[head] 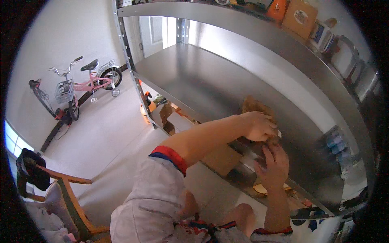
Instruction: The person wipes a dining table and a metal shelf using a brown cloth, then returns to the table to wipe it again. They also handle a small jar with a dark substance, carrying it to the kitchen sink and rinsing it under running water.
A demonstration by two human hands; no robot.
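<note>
Both of my hands meet over the front part of a grey metal shelf point(212, 77). My left hand point(259, 126), coming in from the left, rests with bent fingers on a crumpled brown thing point(255, 104), perhaps a cloth or paper; its kind is not clear. Close below and to the right, my right hand point(273, 164) has its fingertips raised to the lower end of the brown thing, near the left fingers. A small white patch shows beside the left fingertips. The fingers hide much of what lies between the two hands.
Blue packages point(335, 142) stand at the shelf's right end. The upper shelf point(243, 22) holds an orange item and a brown box point(299, 18). Below are a cardboard box point(222, 159) and an orange bottle point(147, 111). A pink bicycle point(91, 83) and a wooden chair point(73, 200) stand left.
</note>
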